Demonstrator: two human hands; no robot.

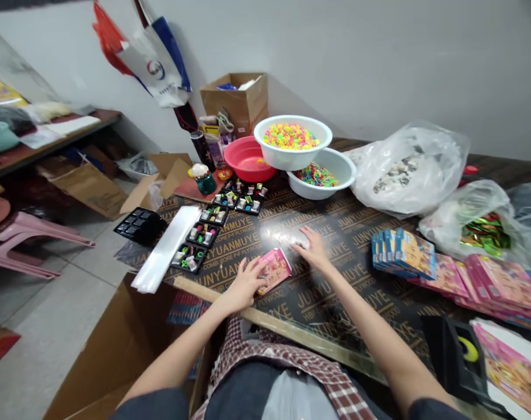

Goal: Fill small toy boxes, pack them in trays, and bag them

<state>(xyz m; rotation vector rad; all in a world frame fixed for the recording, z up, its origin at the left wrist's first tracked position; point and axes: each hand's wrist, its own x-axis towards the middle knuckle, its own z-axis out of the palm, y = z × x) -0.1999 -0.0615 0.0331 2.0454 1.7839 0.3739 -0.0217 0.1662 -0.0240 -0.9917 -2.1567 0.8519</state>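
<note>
My left hand [247, 282] lies on a pink printed box [275, 270] near the table's front edge, its fingers spread over the box's left part. Just right of the box, my right hand [311, 249] touches a small heap of white pieces [287, 235], with thumb and fingers apart around its right end. Whether these pieces are in a clear bag is hard to tell. Left of the hands, black trays [189, 258] with small colourful items stand in rows beside a stack of clear plastic sleeves [167, 248].
Behind are a white basin [265, 143] of colourful pieces, another basin [349, 175] and a red basin [237, 154]. Plastic bags [444, 146], blue boxes [412, 256] and pink boxes [506, 280] lie right. A tape dispenser [453, 364] sits front right; an open carton [116, 344] is below left.
</note>
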